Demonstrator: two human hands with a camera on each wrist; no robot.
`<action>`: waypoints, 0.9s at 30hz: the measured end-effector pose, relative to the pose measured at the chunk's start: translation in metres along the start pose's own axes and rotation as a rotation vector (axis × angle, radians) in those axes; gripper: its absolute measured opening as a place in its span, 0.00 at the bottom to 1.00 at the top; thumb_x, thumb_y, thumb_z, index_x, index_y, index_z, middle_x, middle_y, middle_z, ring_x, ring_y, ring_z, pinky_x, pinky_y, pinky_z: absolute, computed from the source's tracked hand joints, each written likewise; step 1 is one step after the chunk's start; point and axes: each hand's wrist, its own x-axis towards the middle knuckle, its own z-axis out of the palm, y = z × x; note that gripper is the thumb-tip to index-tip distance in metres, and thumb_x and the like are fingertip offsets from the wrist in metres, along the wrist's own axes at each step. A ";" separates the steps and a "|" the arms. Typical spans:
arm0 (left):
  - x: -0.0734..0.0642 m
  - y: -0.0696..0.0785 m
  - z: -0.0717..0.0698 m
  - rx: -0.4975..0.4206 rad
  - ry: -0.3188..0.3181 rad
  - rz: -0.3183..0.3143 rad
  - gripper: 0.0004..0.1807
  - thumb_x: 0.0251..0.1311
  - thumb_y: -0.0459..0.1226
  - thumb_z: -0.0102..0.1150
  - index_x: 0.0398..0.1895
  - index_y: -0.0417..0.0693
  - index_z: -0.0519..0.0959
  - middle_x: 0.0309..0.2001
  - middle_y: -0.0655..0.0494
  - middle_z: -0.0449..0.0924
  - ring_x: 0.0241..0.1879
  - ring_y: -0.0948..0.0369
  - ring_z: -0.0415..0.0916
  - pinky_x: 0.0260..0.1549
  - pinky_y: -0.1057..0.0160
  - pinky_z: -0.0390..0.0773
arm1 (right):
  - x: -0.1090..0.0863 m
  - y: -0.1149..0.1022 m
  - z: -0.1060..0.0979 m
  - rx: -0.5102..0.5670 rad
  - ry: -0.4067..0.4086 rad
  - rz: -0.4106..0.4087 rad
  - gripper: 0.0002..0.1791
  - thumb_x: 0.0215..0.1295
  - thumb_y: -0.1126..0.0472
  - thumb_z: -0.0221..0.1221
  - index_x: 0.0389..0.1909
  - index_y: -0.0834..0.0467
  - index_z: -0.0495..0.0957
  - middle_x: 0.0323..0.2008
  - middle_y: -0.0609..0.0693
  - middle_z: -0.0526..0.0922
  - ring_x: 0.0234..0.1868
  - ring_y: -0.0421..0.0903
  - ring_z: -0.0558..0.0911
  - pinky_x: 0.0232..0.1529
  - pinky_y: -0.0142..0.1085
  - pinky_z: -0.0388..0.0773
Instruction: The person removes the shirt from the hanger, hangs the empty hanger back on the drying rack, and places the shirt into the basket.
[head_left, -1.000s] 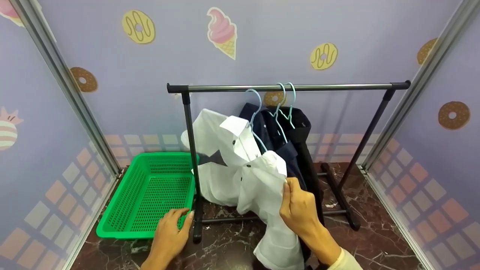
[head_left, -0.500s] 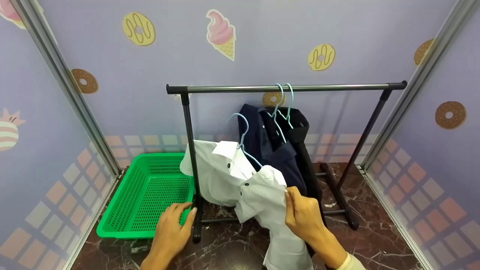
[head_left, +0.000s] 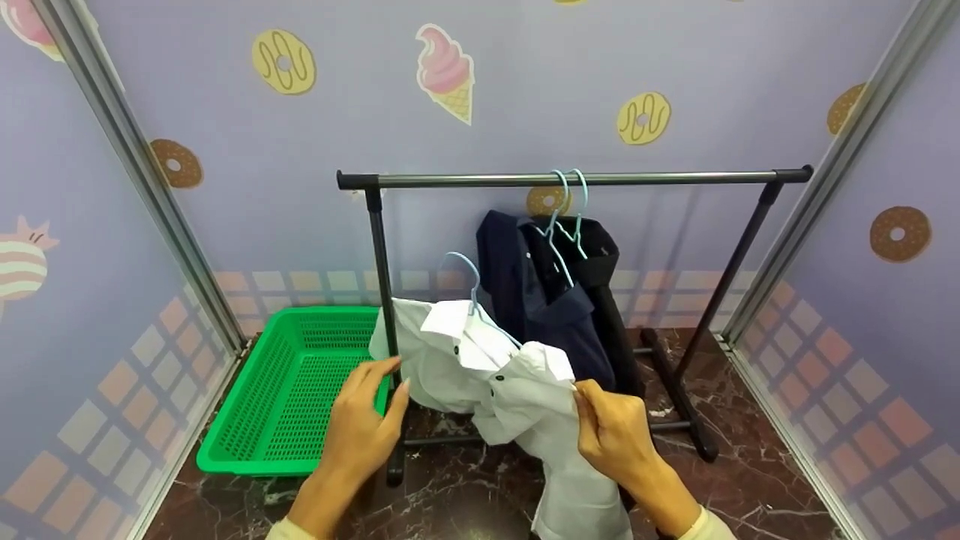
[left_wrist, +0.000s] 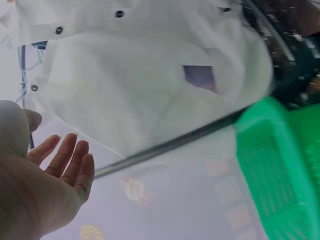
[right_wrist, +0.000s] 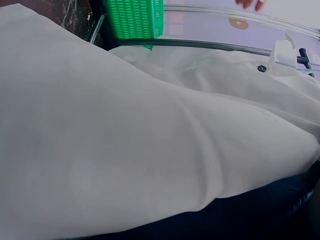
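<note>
A white shirt with dark buttons (head_left: 532, 409) hangs on a light blue hanger (head_left: 475, 283), whose hook stands below and apart from the rack's rail. Its shoulder is pinched between the thumb and fingers of my right hand (head_left: 616, 431). My left hand (head_left: 364, 420) is beside the rack's left post with fingers spread, holding nothing; the left wrist view shows this hand (left_wrist: 47, 185) relaxed near the shirt front (left_wrist: 120, 90). White cloth (right_wrist: 110, 130) fills most of the right wrist view, where the right fingers are out of sight.
A black clothes rack (head_left: 465, 181) stands across the middle. From its rail hang a navy garment (head_left: 499, 255) and a black garment (head_left: 611, 315) on light blue hangers. At left a green plastic basket (head_left: 217, 450) sits on the dark marbled floor, with patterned walls around.
The white shirt and its hanger have come down off the rail, lower and slightly left. My left hand has risen toward the rack post; the right keeps its pinch.
</note>
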 end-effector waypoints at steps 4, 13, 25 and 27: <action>0.018 0.013 0.005 -0.054 0.017 0.066 0.19 0.70 0.35 0.68 0.61 0.39 0.83 0.54 0.46 0.85 0.56 0.49 0.83 0.58 0.45 0.84 | -0.001 0.001 -0.002 0.011 -0.002 -0.019 0.19 0.84 0.59 0.49 0.32 0.61 0.80 0.13 0.41 0.65 0.15 0.31 0.60 0.15 0.24 0.56; 0.041 0.035 0.017 -0.103 0.000 0.109 0.18 0.70 0.37 0.68 0.59 0.41 0.84 0.54 0.48 0.85 0.57 0.51 0.81 0.56 0.46 0.82 | -0.003 0.004 -0.015 0.031 0.025 -0.046 0.19 0.83 0.60 0.50 0.31 0.60 0.81 0.15 0.41 0.68 0.15 0.32 0.62 0.15 0.25 0.59; 0.044 0.036 0.014 -0.122 0.029 0.157 0.19 0.69 0.33 0.66 0.62 0.43 0.83 0.55 0.48 0.85 0.59 0.50 0.82 0.60 0.46 0.81 | 0.003 0.009 -0.040 0.172 0.100 -0.098 0.19 0.81 0.62 0.53 0.27 0.63 0.81 0.14 0.42 0.67 0.15 0.33 0.63 0.16 0.24 0.59; 0.046 0.038 0.013 -0.130 0.028 0.162 0.18 0.70 0.33 0.65 0.62 0.44 0.84 0.55 0.48 0.85 0.59 0.50 0.82 0.60 0.46 0.81 | 0.005 0.010 -0.040 0.206 0.105 -0.100 0.18 0.80 0.64 0.54 0.26 0.64 0.81 0.14 0.42 0.65 0.15 0.32 0.62 0.16 0.21 0.57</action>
